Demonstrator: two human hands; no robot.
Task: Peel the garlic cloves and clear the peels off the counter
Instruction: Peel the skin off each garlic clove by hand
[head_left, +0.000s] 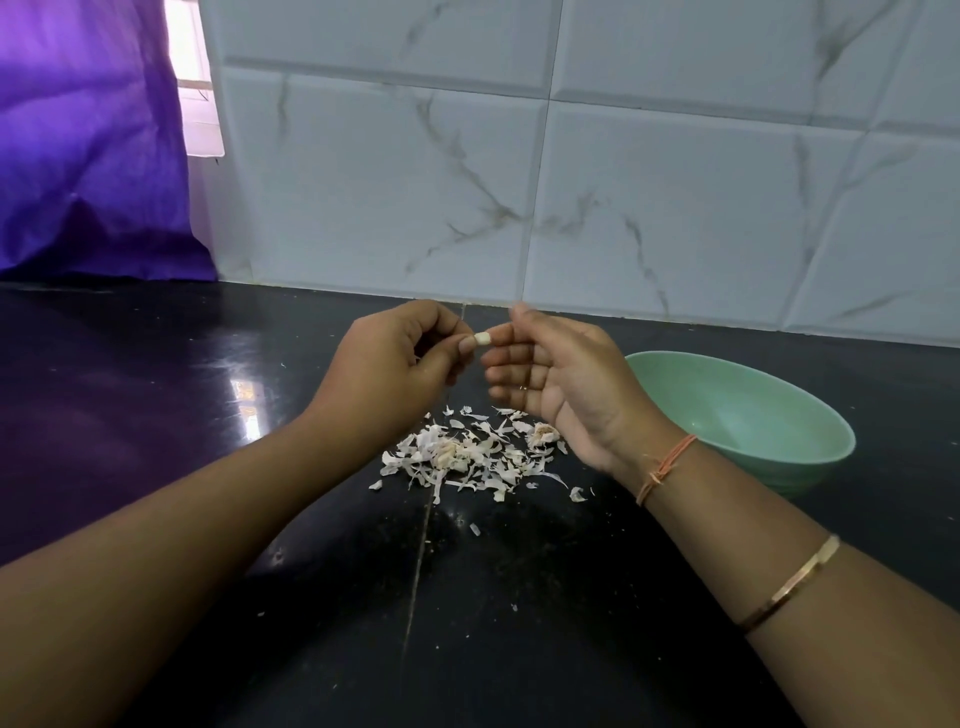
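**A:** Fig. 1. Why is the clove held up and not laid down?

**B:** The left hand pinches it between thumb and fingertips, above the bench and over the peels. Presumably this lets loosened skin drop onto the one heap. The right hand is open, palm turned inward, fingers loosely bent. Its forefinger tip meets the clove's free end, and it holds nothing.

**A:** And the bowl?

**B:** It stands just right of the heap, beside the right wrist, likely set there for peeled cloves. None shows in the visible part of it.

**A:** Counts?

**B:** One clove, in hand. One bowl. One heap of peels, its pieces too many to count, with a few strays nearer the viewer. Two lumps in the heap, seemingly bulb stubs. The clove looks bare, and the peels are not yet cleared.
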